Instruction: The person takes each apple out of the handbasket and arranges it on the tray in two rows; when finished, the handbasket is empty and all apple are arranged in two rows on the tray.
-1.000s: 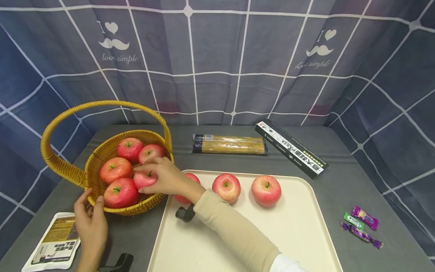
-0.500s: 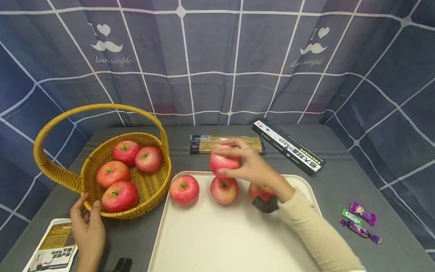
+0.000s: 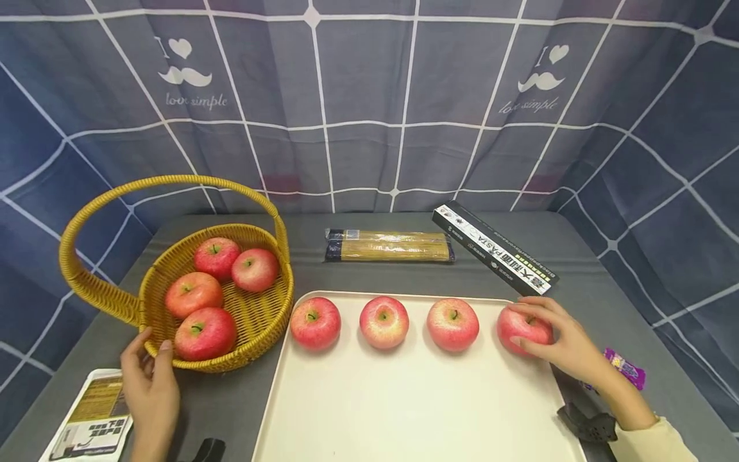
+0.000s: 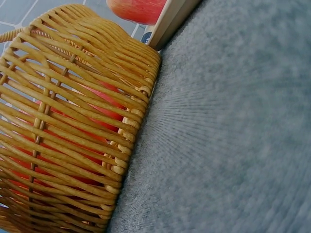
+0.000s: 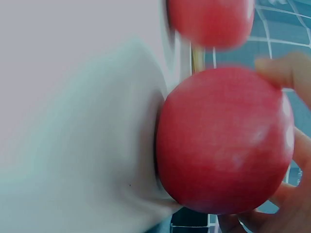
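My right hand [image 3: 557,337] grips a red apple [image 3: 522,330] at the back right corner of the cream tray [image 3: 416,398], thumb on its near side and fingers over the top. In the right wrist view that apple [image 5: 226,141] fills the middle, right against the tray surface. Three more apples stand in a row along the tray's back edge, among them a paler one [image 3: 453,324] nearest the held apple. My left hand [image 3: 151,391] holds the near left rim of a yellow wicker basket [image 3: 254,350]. Several apples lie inside it, such as a red one [image 3: 205,333].
Behind the tray lie packs of spaghetti [image 3: 389,246] and a long black pasta box [image 3: 496,247]. A white and gold pouch [image 3: 92,417] lies at the front left. A purple candy [image 3: 625,367] shows beyond my right wrist. A checked curtain [image 3: 364,96] stands behind.
My right hand has carried an apple out of the basket, over the tray's row, to its back right corner. The left hand has stayed at the basket rim.
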`<action>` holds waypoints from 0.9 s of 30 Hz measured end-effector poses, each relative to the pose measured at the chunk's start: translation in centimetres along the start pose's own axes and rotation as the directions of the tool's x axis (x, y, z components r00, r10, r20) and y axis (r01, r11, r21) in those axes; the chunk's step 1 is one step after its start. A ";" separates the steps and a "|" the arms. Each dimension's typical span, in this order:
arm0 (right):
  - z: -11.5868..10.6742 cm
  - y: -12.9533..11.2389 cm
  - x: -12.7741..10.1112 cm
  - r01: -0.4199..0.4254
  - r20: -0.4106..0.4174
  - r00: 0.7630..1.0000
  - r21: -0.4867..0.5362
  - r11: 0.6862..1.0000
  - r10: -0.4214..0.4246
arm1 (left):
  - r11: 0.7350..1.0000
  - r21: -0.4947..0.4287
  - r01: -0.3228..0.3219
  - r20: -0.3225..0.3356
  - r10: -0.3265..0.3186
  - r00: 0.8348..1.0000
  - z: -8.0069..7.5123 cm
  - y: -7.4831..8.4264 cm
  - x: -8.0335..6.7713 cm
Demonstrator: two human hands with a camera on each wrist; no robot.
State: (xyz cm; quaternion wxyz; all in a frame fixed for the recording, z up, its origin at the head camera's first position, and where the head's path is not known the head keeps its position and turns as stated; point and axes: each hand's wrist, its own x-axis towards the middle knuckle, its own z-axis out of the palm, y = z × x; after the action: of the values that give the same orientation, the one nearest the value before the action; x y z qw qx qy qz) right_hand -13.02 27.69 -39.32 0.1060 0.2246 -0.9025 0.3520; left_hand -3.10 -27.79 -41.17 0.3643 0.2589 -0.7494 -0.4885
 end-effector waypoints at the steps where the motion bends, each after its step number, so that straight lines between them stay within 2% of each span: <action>1: 0.0 0.1 -0.3 0.003 0.009 1.000 -0.005 1.000 -0.003 | 1.000 -0.002 0.003 0.000 -0.003 1.000 0.0 0.0 0.0; 4: -0.2 -0.2 -0.6 0.010 0.031 0.999 -0.034 0.999 -0.009 | 1.000 0.001 0.015 0.002 -0.015 1.000 0.1 0.0 0.0; 8: -0.8 -2.2 0.7 0.018 0.025 1.000 -0.061 0.998 -0.017 | 1.000 0.004 0.018 0.002 -0.019 1.000 0.0 0.1 -0.2; 11: -0.6 -5.0 2.7 0.081 0.009 0.997 -0.055 0.995 -0.081 | 1.000 -0.001 0.017 -0.003 -0.017 1.000 -0.1 0.2 -0.2; 13: 0.2 -7.5 4.6 0.146 0.030 0.989 -0.030 0.989 -0.145 | 1.000 0.008 0.018 -0.002 -0.017 1.000 -0.2 0.3 -0.1; 14: 0.9 -8.9 5.5 0.174 0.051 0.983 0.015 0.985 -0.174 | 1.000 0.011 0.019 -0.004 -0.019 1.000 -0.2 0.3 -0.1; 16: 2.9 -12.0 7.5 0.237 0.111 0.964 0.057 0.970 -0.242 | 1.000 0.019 0.024 -0.001 -0.024 1.000 -0.5 0.2 0.0; 18: 5.4 -15.2 9.3 0.289 0.189 0.934 0.097 0.953 -0.302 | 0.999 0.023 0.027 -0.002 -0.027 1.000 -0.6 0.1 0.0; 22: 11.4 -20.8 12.0 0.404 0.337 0.846 0.102 0.909 -0.414 | 0.999 0.023 0.031 0.007 -0.032 0.999 -0.6 0.0 0.0; 25: 15.9 -24.1 13.6 0.442 0.422 0.794 0.093 0.892 -0.437 | 0.999 0.029 0.035 0.019 -0.035 0.999 -0.4 0.2 0.0; 27: 18.9 -26.1 14.4 0.455 0.458 0.779 0.058 0.889 -0.429 | 0.998 0.045 0.035 0.024 -0.036 0.999 -0.3 0.3 0.0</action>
State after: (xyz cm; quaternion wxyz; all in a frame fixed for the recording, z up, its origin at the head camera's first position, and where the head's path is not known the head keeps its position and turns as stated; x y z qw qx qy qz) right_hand -13.73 -6.98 -32.69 -0.0241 0.5032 -0.8330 0.2286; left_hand -2.86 -27.88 -40.85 0.3406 0.2742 -0.7597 -0.4814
